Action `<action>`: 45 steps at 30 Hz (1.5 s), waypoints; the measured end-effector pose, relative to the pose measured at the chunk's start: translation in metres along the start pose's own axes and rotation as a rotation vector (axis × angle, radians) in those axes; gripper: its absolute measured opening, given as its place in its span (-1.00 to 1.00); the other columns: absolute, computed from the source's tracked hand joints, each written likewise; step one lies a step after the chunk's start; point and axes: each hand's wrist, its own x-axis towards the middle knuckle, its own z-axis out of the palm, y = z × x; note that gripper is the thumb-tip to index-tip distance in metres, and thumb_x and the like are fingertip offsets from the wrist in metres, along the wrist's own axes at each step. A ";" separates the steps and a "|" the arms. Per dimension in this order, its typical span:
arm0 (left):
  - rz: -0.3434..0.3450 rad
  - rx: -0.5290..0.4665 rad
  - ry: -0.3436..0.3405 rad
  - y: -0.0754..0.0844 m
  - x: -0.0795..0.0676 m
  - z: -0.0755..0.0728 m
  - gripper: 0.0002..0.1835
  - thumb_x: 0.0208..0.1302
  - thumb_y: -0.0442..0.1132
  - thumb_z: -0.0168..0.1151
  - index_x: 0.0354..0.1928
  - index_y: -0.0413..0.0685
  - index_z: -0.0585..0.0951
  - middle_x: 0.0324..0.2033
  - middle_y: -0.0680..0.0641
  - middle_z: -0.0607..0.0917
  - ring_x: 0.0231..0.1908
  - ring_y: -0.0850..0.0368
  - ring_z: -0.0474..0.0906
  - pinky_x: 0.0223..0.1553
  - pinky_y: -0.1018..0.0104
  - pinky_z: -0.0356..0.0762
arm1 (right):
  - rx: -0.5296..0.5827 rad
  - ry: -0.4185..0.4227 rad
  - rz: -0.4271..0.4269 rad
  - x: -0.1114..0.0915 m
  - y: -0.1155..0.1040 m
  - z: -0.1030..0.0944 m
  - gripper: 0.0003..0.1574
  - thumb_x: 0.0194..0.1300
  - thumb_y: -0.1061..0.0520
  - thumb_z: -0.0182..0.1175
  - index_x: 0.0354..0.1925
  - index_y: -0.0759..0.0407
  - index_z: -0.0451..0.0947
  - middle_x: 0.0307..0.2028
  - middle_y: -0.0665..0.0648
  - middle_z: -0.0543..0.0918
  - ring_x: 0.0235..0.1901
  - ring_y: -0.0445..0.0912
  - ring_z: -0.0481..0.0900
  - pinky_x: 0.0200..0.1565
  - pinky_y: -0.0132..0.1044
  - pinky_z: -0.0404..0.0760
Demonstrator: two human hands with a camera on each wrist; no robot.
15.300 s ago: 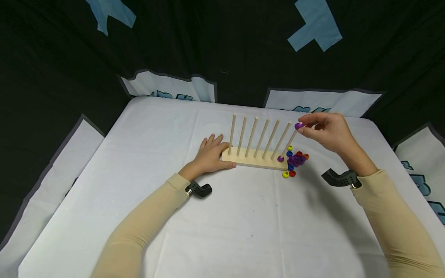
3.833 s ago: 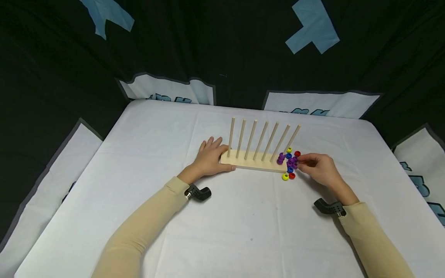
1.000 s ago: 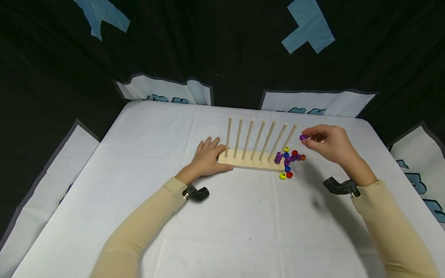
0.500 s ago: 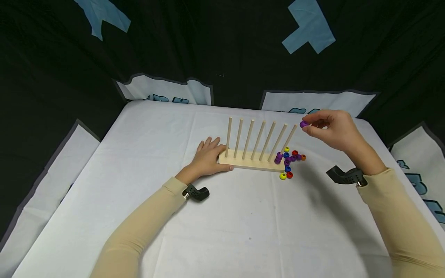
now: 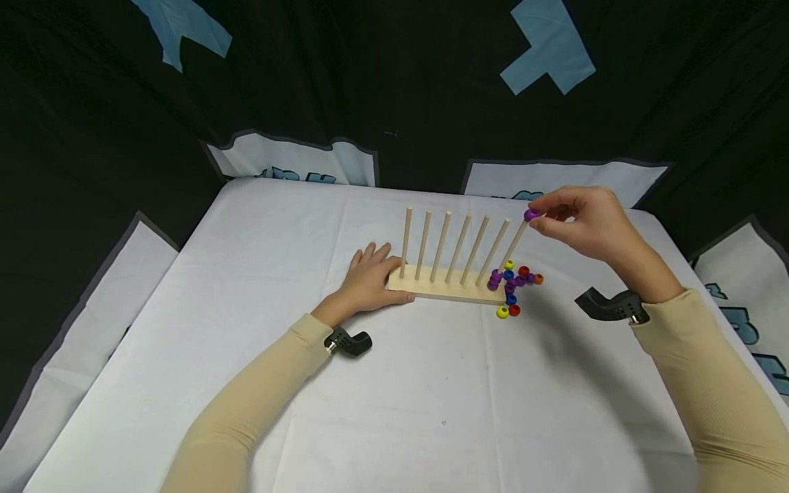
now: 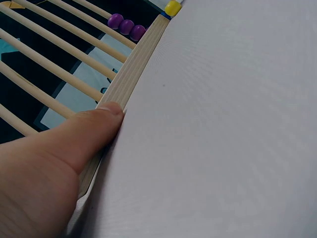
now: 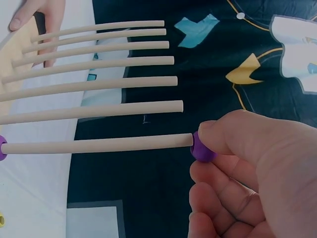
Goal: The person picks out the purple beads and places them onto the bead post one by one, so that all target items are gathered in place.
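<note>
While the left hand (image 5: 364, 284) gripped the rack (image 5: 453, 292), the right hand (image 5: 588, 222) pinched a purple bead (image 5: 531, 215) at the tip of the rightmost peg (image 5: 514, 244). Three beads (image 6: 127, 27) were already on it; six pegs (image 5: 440, 247) stood bare, and loose beads (image 5: 520, 281) beside the rack seemed left to thread.

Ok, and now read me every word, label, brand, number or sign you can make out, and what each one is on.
No text is readable.
Back-left white panel: blue letter-like shapes, cut off, unreadable.
Back-right white panel: similar shapes, cut off, unreadable.
Right-side white panel: larger blue shapes, cut off, unreadable.
Black backdrop: one thin mark, too small to read.
Wooden rack and beads: no lettering visible.
</note>
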 end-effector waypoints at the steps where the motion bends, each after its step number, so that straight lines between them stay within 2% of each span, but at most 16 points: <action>1: 0.001 0.001 0.000 0.000 0.000 0.000 -0.19 0.13 0.29 0.41 0.34 0.01 0.53 0.56 -0.31 0.18 0.59 -0.42 -0.12 0.54 -0.37 -0.20 | 0.005 0.000 -0.001 0.000 0.000 0.000 -0.73 0.28 0.22 0.38 -0.06 0.31 0.74 -0.16 0.31 0.78 -0.36 -0.39 0.47 -0.29 -0.71 0.45; 10: -0.006 -0.007 -0.006 0.000 0.000 0.000 -0.18 0.14 0.30 0.40 0.35 0.00 0.52 0.57 -0.31 0.17 0.59 -0.42 -0.13 0.55 -0.36 -0.22 | 0.015 -0.010 -0.025 0.003 0.000 0.003 -0.73 0.24 0.24 0.42 -0.08 0.33 0.74 -0.14 0.33 0.78 -0.35 -0.43 0.46 -0.27 -0.71 0.45; 25: -0.004 -0.009 0.001 0.000 0.000 -0.002 -0.19 0.13 0.28 0.41 0.35 0.02 0.52 0.57 -0.31 0.17 0.59 -0.42 -0.14 0.54 -0.37 -0.22 | 0.003 -0.028 -0.043 0.004 -0.001 0.003 -0.73 0.23 0.26 0.42 -0.08 0.32 0.75 -0.17 0.32 0.78 -0.35 -0.39 0.46 -0.30 -0.69 0.46; 45: 0.000 -0.009 -0.002 -0.001 0.001 0.001 -0.18 0.13 0.30 0.41 0.35 0.01 0.53 0.56 -0.31 0.18 0.59 -0.42 -0.12 0.55 -0.36 -0.22 | 0.005 -0.020 -0.015 0.000 0.004 0.006 -0.73 0.24 0.22 0.43 -0.09 0.31 0.75 -0.15 0.32 0.78 -0.35 -0.40 0.45 -0.29 -0.69 0.45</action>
